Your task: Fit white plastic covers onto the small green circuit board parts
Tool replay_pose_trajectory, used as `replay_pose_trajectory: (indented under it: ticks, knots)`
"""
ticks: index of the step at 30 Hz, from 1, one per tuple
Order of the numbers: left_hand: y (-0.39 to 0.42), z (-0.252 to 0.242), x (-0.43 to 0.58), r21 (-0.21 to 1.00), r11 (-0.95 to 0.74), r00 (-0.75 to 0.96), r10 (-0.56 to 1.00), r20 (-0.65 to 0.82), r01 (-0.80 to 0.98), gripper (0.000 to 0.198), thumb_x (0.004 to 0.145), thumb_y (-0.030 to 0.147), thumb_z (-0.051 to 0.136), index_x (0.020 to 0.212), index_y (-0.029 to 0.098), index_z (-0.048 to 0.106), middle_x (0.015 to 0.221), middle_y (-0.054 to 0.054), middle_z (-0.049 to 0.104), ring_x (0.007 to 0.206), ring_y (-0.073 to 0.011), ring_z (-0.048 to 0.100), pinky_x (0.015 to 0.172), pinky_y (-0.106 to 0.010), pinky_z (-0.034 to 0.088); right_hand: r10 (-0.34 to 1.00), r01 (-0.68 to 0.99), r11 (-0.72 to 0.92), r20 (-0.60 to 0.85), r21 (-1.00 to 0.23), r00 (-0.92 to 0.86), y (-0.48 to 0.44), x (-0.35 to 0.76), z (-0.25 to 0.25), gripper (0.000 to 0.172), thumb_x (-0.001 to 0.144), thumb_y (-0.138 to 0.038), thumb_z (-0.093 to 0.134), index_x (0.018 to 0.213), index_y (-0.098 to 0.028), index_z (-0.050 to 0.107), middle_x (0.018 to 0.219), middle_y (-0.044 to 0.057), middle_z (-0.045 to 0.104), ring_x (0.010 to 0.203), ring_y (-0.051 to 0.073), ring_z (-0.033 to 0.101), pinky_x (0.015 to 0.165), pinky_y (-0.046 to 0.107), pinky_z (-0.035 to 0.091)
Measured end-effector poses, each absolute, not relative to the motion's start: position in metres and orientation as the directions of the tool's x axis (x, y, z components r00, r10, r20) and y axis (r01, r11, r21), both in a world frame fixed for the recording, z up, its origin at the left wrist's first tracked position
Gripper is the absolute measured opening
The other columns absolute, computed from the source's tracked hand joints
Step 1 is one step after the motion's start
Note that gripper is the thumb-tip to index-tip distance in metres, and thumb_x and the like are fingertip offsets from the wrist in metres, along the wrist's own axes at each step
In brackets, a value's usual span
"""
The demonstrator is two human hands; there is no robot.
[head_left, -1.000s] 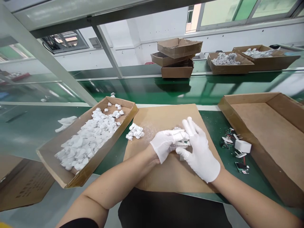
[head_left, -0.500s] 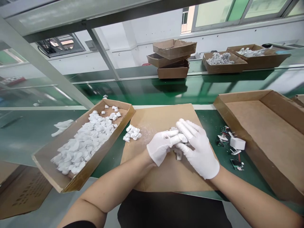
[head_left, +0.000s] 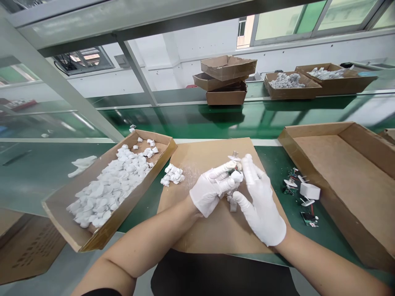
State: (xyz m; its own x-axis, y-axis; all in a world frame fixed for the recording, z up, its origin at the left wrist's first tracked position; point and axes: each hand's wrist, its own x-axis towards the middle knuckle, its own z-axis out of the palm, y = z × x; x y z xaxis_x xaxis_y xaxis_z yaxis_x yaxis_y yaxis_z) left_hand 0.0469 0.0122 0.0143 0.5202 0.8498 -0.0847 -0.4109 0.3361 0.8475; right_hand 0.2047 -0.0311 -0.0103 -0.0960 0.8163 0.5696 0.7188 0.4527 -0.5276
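Observation:
My left hand (head_left: 210, 188), in a white glove, pinches a small white electronic assembly (head_left: 237, 176) with a bit of green showing; the fingers hide much of it. Beside it, my right hand (head_left: 262, 205), also gloved, has its fingers stretched and its thumb apart, the fingertips close to the assembly. Whether they touch it I cannot tell. Below the hands, another whitish piece (head_left: 233, 204) lies partly hidden on a brown cardboard sheet (head_left: 212, 234). A small heap of white pieces (head_left: 173, 174) rests at the sheet's left edge.
On the left stands a cardboard tray (head_left: 168, 147) with many white pieces; a white glove (head_left: 82, 165) lies beyond it. Small circuit boards (head_left: 309, 219) and a white block (head_left: 310, 191) lie beside a large cardboard tray (head_left: 324, 205) on the right. Stacked boxes (head_left: 226, 98) stand behind.
My right hand has drawn back and turned from covering my left fingers, with its thumb now apart. The assembly in my left hand has come into sight.

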Motion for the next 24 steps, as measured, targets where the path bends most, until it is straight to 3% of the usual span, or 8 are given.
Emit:
replay_pose_trajectory:
  ticks: [5, 9, 14, 17, 21, 24]
  knots:
    - [0.008, 0.008, 0.048, 0.894, 0.273, 0.476, 0.876, -0.078, -0.355, 0.063, 0.074, 0.04, 0.086, 0.132, 0.023, 0.068, 0.086, -0.003, 0.067, 0.066, -0.0085, 0.055, 0.064, -0.024, 0.046, 0.723, 0.71, 0.567, 0.666, -0.417, -0.185, -0.032, 0.202, -0.005, 0.071, 0.105, -0.046, 0.037, 0.164, -0.024, 0.004, 0.165, 0.013, 0.025, 0.151, 0.038, 0.023, 0.116, 0.064, 0.034]
    - [0.007, 0.016, 0.047, 0.913, 0.27, 0.516, 0.853, -0.079, -0.306, 0.066, 0.08, 0.041, 0.08, 0.14, 0.02, 0.061, 0.071, 0.001, 0.058, 0.057, -0.0092, 0.052, 0.057, -0.026, 0.044, 0.682, 0.742, 0.584, 0.695, -0.33, -0.228, -0.024, 0.213, -0.004, 0.069, 0.104, -0.054, 0.038, 0.162, -0.021, 0.023, 0.159, 0.015, 0.038, 0.147, 0.04, 0.032, 0.112, 0.066, 0.038]
    - [0.008, 0.024, 0.047, 0.859, 0.403, 0.661, 0.743, -0.106, -0.316, 0.061, 0.083, 0.042, 0.075, 0.138, 0.02, 0.06, 0.09, -0.006, 0.063, 0.064, -0.0145, 0.06, 0.061, -0.033, 0.051, 0.594, 0.761, 0.604, 0.771, -0.238, -0.229, -0.013, 0.227, -0.005, 0.051, 0.102, -0.028, 0.054, 0.152, -0.023, 0.046, 0.145, 0.011, 0.058, 0.137, 0.033, 0.049, 0.108, 0.055, 0.049]
    - [0.008, 0.021, 0.05, 0.877, 0.371, 0.628, 0.771, -0.109, -0.304, 0.05, 0.082, 0.048, 0.075, 0.119, 0.015, 0.068, 0.082, -0.005, 0.061, 0.061, -0.0145, 0.059, 0.06, -0.034, 0.052, 0.562, 0.766, 0.615, 0.786, -0.189, -0.257, -0.012, 0.225, -0.008, 0.048, 0.1, -0.026, 0.058, 0.147, -0.024, 0.051, 0.139, 0.009, 0.063, 0.132, 0.034, 0.053, 0.106, 0.055, 0.05]
    - [0.007, 0.018, 0.052, 0.907, 0.345, 0.56, 0.813, -0.16, -0.241, 0.041, 0.079, 0.045, 0.079, 0.101, 0.011, 0.069, 0.079, -0.005, 0.062, 0.059, -0.0147, 0.059, 0.059, -0.034, 0.052, 0.629, 0.727, 0.617, 0.743, -0.301, -0.227, -0.016, 0.218, -0.006, 0.06, 0.099, -0.034, 0.058, 0.155, -0.023, 0.039, 0.153, 0.012, 0.049, 0.138, 0.033, 0.046, 0.112, 0.058, 0.043]
    - [0.01, 0.023, 0.047, 0.906, 0.381, 0.582, 0.785, -0.212, -0.183, 0.034, 0.08, 0.04, 0.079, 0.097, 0.012, 0.071, 0.09, -0.009, 0.068, 0.074, -0.0184, 0.065, 0.07, -0.034, 0.053, 0.755, 0.709, 0.571, 0.604, -0.414, -0.256, -0.02, 0.218, 0.001, 0.06, 0.092, -0.042, 0.066, 0.148, -0.026, 0.051, 0.165, 0.009, 0.029, 0.144, 0.038, 0.036, 0.111, 0.063, 0.042]
